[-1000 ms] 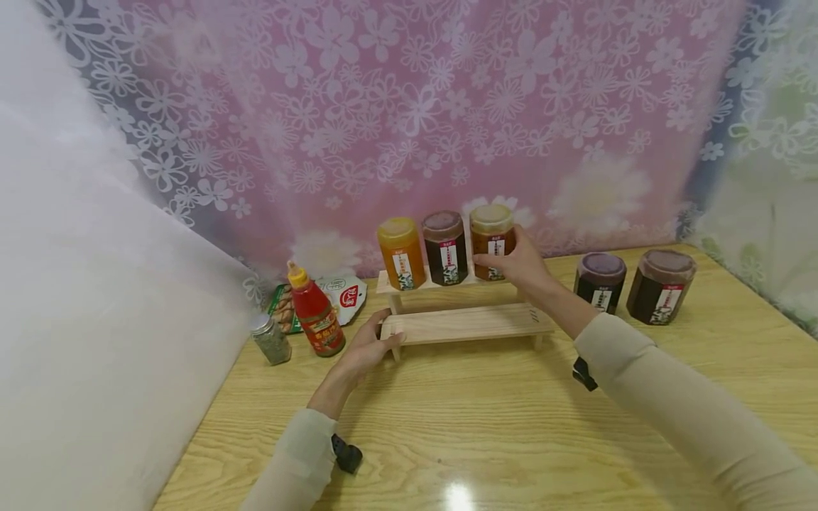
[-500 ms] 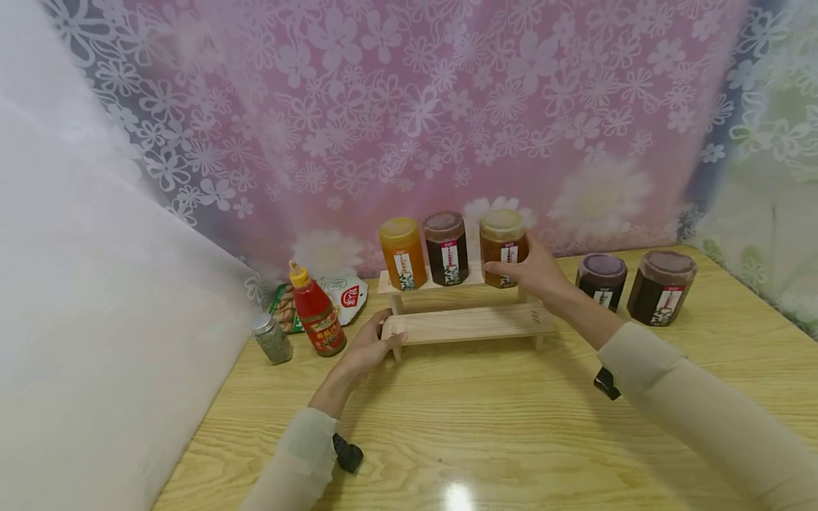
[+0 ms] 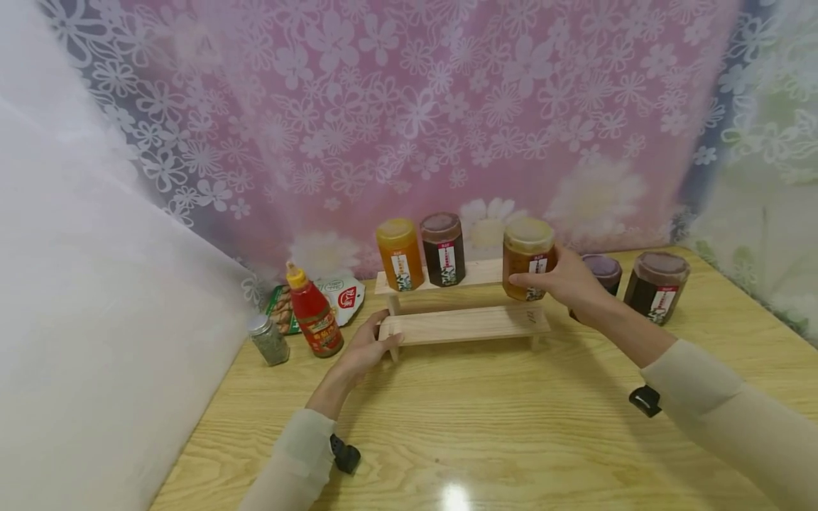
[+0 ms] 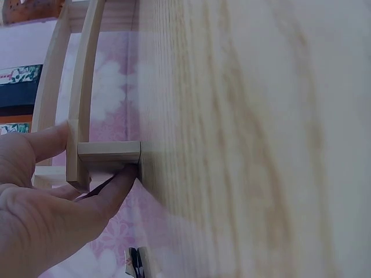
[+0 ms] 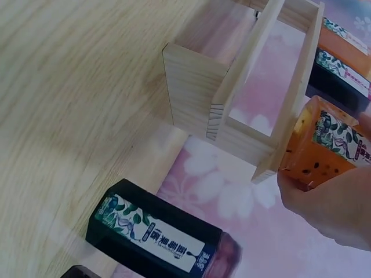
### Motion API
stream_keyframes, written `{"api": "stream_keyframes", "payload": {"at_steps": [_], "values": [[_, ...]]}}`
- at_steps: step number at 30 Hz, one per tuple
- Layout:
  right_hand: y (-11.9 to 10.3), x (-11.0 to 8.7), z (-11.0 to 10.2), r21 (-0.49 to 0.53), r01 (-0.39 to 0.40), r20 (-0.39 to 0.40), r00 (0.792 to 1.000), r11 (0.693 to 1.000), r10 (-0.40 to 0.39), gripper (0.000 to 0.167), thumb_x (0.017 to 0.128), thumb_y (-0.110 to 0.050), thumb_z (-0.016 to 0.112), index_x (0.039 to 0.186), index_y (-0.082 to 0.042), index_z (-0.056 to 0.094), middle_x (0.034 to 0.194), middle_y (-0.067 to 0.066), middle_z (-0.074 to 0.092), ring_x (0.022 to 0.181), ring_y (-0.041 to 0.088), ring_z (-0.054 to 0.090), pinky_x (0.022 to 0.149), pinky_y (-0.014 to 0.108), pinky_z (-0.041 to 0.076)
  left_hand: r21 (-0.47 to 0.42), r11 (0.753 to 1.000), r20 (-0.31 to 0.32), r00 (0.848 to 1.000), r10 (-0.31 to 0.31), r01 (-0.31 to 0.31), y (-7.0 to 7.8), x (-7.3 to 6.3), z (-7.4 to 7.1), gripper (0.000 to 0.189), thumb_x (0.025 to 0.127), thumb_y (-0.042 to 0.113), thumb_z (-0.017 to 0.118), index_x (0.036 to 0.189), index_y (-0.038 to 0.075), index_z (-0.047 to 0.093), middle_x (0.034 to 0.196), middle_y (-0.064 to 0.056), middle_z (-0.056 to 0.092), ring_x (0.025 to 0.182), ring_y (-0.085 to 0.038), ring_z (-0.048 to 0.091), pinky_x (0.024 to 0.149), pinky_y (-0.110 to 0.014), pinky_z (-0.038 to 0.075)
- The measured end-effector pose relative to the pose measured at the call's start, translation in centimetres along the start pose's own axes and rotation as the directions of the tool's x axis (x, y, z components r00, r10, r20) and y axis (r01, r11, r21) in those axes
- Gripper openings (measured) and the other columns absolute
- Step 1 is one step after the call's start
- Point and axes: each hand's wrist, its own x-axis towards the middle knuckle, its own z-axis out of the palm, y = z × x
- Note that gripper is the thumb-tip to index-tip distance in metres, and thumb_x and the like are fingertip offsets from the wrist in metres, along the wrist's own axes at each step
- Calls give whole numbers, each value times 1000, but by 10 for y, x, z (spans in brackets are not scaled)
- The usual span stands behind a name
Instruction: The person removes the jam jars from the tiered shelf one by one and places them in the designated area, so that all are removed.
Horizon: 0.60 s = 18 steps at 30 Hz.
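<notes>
My right hand (image 3: 565,280) grips an amber jar (image 3: 520,259) with a pale lid and a white label; it overlaps the right end of the upper step. In the right wrist view, dark seeds show in the jar (image 5: 319,153), close to the end of the two-tier wooden rack (image 5: 194,87). My left hand (image 3: 366,351) holds the left end of the lower step of the rack (image 3: 466,325), thumb on top and fingers underneath in the left wrist view. A yellow-orange jar (image 3: 401,255) and a dark jar (image 3: 442,250) stand on the upper step.
Two dark jars stand at the right, the nearer one (image 3: 607,268) partly hidden by my right hand, the other (image 3: 657,287) beside it. At the left are a red sauce bottle (image 3: 313,312), a small spice jar (image 3: 268,341) and a food packet (image 3: 348,298). A floral curtain (image 3: 415,106) hangs behind.
My right hand has carried the amber jar rightward and slightly toward me, away from the dark jar next to it. My left hand has stayed on the rack.
</notes>
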Motion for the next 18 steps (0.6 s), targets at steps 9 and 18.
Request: {"api": "stream_keyframes", "payload": {"at_steps": [9, 18], "values": [[10, -23, -13, -18, -16, -44, 999, 1000, 16, 100, 92, -32, 82, 166, -9, 20, 158, 25, 36, 147, 48, 32, 112, 70, 32, -8, 1000, 7, 1000, -4, 4, -1, -1, -2, 71, 103, 16, 67, 162, 5, 30, 148, -26, 50, 132, -36, 54, 112, -53, 41], [35, -56, -31, -71, -91, -94, 992, 993, 84, 99, 94, -36, 80, 164, 1, 20, 156, 30, 34, 141, 52, 33, 107, 71, 35, 8, 1000, 19, 1000, 10, -10, -1, 1, -2, 70, 103, 17, 66, 162, 4, 29, 149, -27, 49, 133, -36, 54, 112, -53, 42]]}}
